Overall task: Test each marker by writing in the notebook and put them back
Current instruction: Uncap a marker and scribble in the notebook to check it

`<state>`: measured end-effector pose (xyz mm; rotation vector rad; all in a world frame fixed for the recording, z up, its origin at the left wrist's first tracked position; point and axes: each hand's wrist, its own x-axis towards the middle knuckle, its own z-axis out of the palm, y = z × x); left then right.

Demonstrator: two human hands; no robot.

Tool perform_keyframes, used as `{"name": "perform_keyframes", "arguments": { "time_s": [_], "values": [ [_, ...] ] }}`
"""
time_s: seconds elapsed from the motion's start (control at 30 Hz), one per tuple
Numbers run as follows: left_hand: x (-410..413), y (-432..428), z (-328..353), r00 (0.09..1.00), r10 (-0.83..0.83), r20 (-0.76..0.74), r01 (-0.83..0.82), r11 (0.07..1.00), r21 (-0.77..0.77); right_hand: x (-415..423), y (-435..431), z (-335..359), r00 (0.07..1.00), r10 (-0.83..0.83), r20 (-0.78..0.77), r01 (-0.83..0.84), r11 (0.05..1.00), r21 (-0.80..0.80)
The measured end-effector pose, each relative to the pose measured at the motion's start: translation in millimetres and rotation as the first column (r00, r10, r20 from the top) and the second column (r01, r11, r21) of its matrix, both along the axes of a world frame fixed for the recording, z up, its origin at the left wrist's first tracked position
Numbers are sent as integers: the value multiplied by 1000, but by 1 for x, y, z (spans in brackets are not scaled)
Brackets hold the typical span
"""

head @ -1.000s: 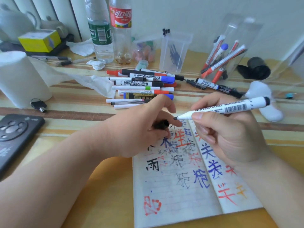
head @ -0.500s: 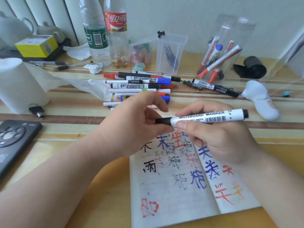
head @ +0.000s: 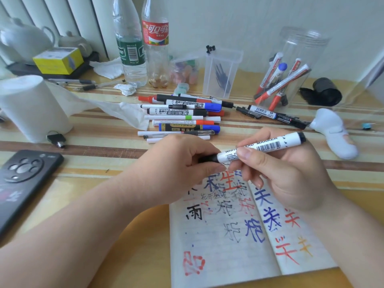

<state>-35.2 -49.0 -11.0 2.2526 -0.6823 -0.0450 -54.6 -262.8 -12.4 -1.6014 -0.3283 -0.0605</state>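
Pinching black cap [head: 207, 157], left hand [head: 178, 169]; right hand [head: 286, 173] gripping marker [head: 261, 146] above notebook [head: 224, 246] top edge.

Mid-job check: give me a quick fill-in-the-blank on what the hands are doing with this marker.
The right hand grips the whiteboard marker by its ____ barrel. The left hand pinches the marker's ____ cap. The notebook beneath both hands lies ____.
Missing: white; black; open.

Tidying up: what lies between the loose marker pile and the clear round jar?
In the head view, black markers lie on the table there.
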Motion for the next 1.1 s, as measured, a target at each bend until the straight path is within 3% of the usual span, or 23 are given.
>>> {"name": "perform_keyframes", "arguments": {
  "time_s": [0.17, 0.33, 0.47, 0.6, 0.67, 0.93, 1.1],
  "values": [
    [-3, -3, -3, 989, 41, 144, -37, 999, -26, -5, 8, 2, 997, -69, 17, 69, 998, -2],
    [-1, -7, -3, 977, 75, 198, -72, 997, -20, -7, 17, 5, 973, -227, 46, 231, 966, -115],
    [1, -8, -10, 979, 124, 164, -116, 991, -60, -6, 20, 4, 969, -228, 92, 240, 959, -150],
    [-3, -19, -8, 978, 125, 168, -88, 974, -211, -2, 19, 1, 982, -159, 106, 160, 987, -5],
    [-2, -22, -7, 984, 116, 139, -85, 974, -209, 0, 17, -2, 978, -174, 115, 171, 985, 38],
    [1, -27, -10, 960, 193, 205, -163, 974, -154, 4, 19, -6, 963, -223, 150, 236, 969, -78],
    [0, -29, -10, 966, 250, 65, -229, 945, -232, 8, 22, -5, 943, -273, 189, 282, 959, -17]
  ]
}}
